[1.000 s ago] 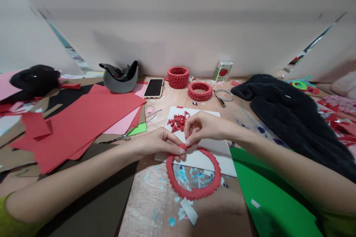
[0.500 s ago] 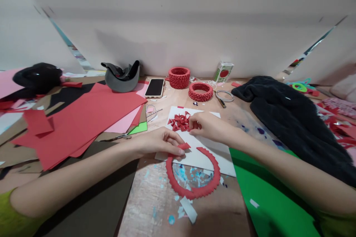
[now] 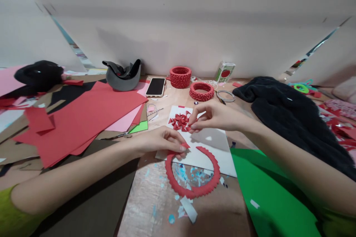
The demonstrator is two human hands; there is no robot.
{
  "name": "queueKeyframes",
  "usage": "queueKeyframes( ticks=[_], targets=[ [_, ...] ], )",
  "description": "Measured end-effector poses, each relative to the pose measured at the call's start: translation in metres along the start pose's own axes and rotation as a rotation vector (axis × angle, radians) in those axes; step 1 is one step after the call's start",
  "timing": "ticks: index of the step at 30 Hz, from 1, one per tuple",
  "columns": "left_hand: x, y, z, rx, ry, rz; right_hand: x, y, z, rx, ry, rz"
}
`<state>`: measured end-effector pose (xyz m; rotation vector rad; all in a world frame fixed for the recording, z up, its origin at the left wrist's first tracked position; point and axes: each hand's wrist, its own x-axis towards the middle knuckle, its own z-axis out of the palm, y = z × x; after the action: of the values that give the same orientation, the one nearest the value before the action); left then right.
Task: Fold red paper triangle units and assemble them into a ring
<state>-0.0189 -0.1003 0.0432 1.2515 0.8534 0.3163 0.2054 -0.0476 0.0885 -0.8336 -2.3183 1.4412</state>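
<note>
A curved chain of interlocked folded red paper pieces (image 3: 214, 170) forms an open loop, partly on a white board (image 3: 219, 144) and partly on the bare table. My left hand (image 3: 169, 140) pinches the chain's left end between thumb and fingers. At the board's far side lies a pile of small folded red paper triangles (image 3: 179, 120). My right hand (image 3: 207, 116) is at the pile's right edge, fingertips closed on a red folded paper triangle that they mostly hide.
Behind the board stand two red woven-looking rings (image 3: 180, 77), a phone (image 3: 155, 87) and a small box (image 3: 226, 72). Red paper sheets (image 3: 89, 114) and a grey cap (image 3: 124, 77) lie left. Dark cloth (image 3: 283, 118) and a green sheet (image 3: 267, 181) lie right.
My right hand has lifted its knuckles and changed its finger pose at the pile's edge. My left hand stays on the chain's end, turned slightly.
</note>
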Motion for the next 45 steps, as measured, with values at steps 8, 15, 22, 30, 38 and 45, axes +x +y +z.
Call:
queueKeyframes(
  ticks=[8, 15, 22, 30, 38, 45],
  targets=[
    [-0.004, 0.003, 0.003, 0.040, 0.030, -0.014, -0.004, -0.010, 0.000, 0.020, 0.063, 0.043],
    [-0.005, 0.005, 0.001, 0.094, 0.085, 0.028, -0.008, -0.017, 0.008, -0.143, -0.099, 0.038],
    [-0.005, 0.004, 0.000, 0.131, 0.106, 0.024, -0.005, -0.013, 0.011, -0.172, -0.145, 0.018],
    [-0.006, 0.010, 0.004, 0.124, 0.096, 0.036, -0.007, -0.018, 0.019, -0.159, -0.115, 0.040],
    [-0.008, 0.012, 0.006, 0.182, 0.130, 0.014, -0.009, -0.018, 0.022, -0.218, -0.094, -0.006],
    [-0.006, 0.009, 0.004, 0.193, 0.132, 0.019, -0.009, -0.018, 0.026, -0.217, -0.054, -0.040]
  ],
)
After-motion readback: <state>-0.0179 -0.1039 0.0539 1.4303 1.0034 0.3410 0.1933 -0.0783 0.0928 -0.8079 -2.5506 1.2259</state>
